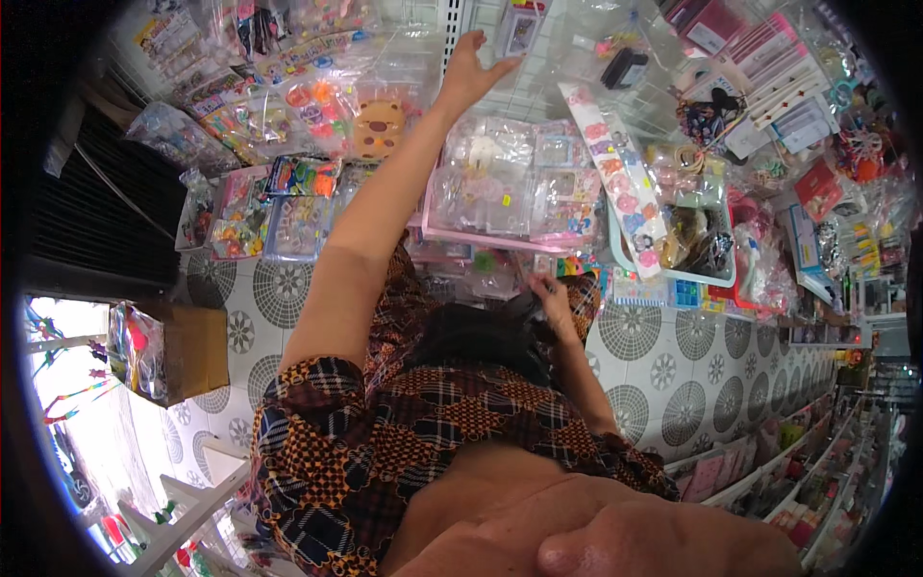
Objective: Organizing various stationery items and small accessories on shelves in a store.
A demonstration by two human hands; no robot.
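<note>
My left hand (pixel 472 68) is raised over the shelf with its fingers apart and nothing in it. Just right of its fingertips hangs a small boxed item in clear wrap (pixel 520 30), against a white wire grid panel (pixel 537 86); a gap shows between them. Low at my right side, my right hand (pixel 554 303) has its fingers closed on an edge of a shiny black bag (pixel 483 342), which lies across my lap. Beyond that hand stands a pink tray (pixel 497 241) of clear-wrapped goods (pixel 490 180).
A long strip of colourful trinkets (pixel 613 169) leans on a pale basket (pixel 725 278) at right. Bagged toys (pixel 317 108) hang at left, above small trays (pixel 296 238). An open cardboard box (pixel 191 353) stands on the patterned tile floor (pixel 281 292). Shelves (pixel 779 469) line the lower right.
</note>
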